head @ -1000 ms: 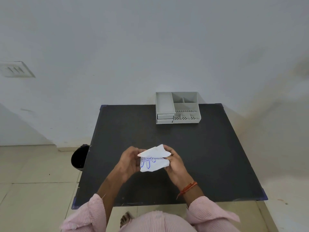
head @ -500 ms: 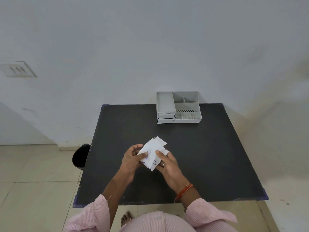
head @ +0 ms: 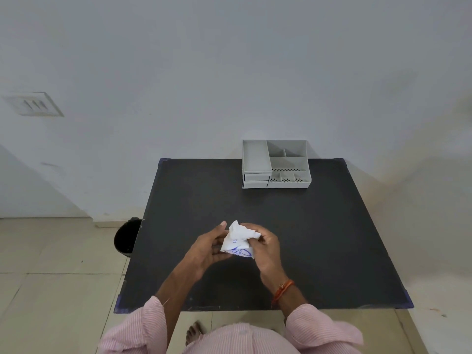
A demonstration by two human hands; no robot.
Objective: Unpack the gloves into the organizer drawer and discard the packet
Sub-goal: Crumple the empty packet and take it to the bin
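Note:
A white glove packet (head: pixel 238 241) with blue print is held above the middle of the black table (head: pixel 319 238). My left hand (head: pixel 208 247) grips its left side and lower part. My right hand (head: pixel 265 247) pinches its upper right corner, where the white material is crumpled and pulled up. Whether that crumpled part is packet or glove I cannot tell. The grey organizer (head: pixel 275 163) stands at the table's far edge, with two shut drawers (head: pixel 256 180) at its front left.
A black bin (head: pixel 126 237) stands on the tiled floor just left of the table. The wall rises right behind the organizer. A bare foot (head: pixel 194 333) shows under the table's near edge.
The packet was turned and crumpled between both hands. My right hand shifted from its lower right edge to its top corner. Both hands stayed over the table's middle.

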